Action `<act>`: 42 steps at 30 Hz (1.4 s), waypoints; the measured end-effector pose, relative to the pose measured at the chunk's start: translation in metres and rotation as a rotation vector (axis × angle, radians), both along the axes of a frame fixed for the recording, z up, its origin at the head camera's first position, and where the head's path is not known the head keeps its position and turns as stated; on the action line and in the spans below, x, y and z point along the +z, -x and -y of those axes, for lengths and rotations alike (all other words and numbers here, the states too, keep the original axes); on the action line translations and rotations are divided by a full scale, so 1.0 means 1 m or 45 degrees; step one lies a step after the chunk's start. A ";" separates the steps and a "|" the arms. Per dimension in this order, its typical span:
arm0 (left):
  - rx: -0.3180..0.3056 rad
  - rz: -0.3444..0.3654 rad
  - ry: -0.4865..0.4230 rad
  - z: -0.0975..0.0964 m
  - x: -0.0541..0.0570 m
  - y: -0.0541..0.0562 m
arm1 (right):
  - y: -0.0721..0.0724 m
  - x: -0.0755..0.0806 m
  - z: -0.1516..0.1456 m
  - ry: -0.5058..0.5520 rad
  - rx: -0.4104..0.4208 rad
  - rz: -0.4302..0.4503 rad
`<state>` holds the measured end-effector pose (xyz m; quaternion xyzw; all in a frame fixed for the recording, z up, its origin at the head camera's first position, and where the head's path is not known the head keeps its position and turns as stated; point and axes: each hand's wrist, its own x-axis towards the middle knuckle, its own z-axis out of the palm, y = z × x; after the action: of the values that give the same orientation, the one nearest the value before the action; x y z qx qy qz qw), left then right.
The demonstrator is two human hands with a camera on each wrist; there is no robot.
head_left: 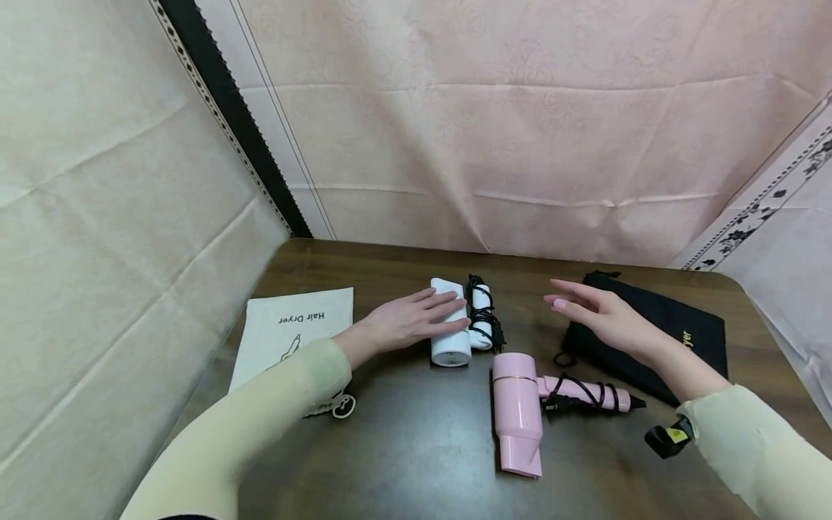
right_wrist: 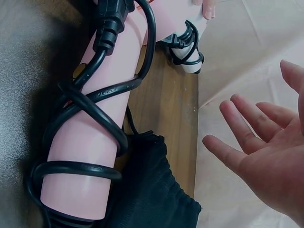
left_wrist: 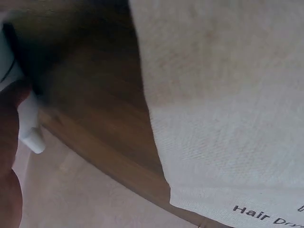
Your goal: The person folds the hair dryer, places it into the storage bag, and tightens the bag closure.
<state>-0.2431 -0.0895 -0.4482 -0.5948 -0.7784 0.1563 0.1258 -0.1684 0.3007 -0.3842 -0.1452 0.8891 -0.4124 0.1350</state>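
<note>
Straight fingers of my left hand point(head_left: 416, 319) lie across the body of a white hair dryer point(head_left: 451, 354) in the head view. Its handle point(head_left: 482, 341), wound with a black cord, points to the right. My right hand point(head_left: 604, 318) hovers by a black drawstring pouch point(head_left: 682, 318), fingers loosely extended and holding nothing. Nearer the front lies a pink hair dryer point(head_left: 516, 408), its handle also wrapped in black cord. The right wrist view shows that pink handle point(right_wrist: 80, 185) close up, with the right hand's point(right_wrist: 266, 152) relaxed fingers beside it.
A white cloth pouch point(head_left: 325, 305) printed "Hair Dryer" lies at the left, partly under the left sleeve point(head_left: 279, 397). Its white cord end point(head_left: 344, 406) shows beside the sleeve. Pale cloth point(head_left: 552, 144) hangs behind the dark wooden table point(head_left: 390, 462).
</note>
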 end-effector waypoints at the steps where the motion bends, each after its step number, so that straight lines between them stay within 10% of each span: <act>1: 0.032 0.021 -0.005 0.001 0.003 -0.001 | 0.000 0.000 0.000 -0.007 -0.001 -0.003; 13: 0.504 0.351 -0.164 0.069 0.048 -0.025 | -0.002 0.005 -0.001 0.009 0.004 0.004; 24: 0.774 0.569 -0.188 0.136 0.045 -0.065 | -0.002 0.004 0.003 -0.004 0.031 -0.038; 42: 0.843 0.753 -0.202 0.181 0.031 -0.099 | -0.007 0.002 0.006 -0.012 0.038 -0.036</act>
<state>-0.1439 -0.2709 -0.4168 -0.3212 -0.9389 -0.0486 -0.1137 -0.1617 0.2949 -0.3823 -0.1636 0.8906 -0.4041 0.1295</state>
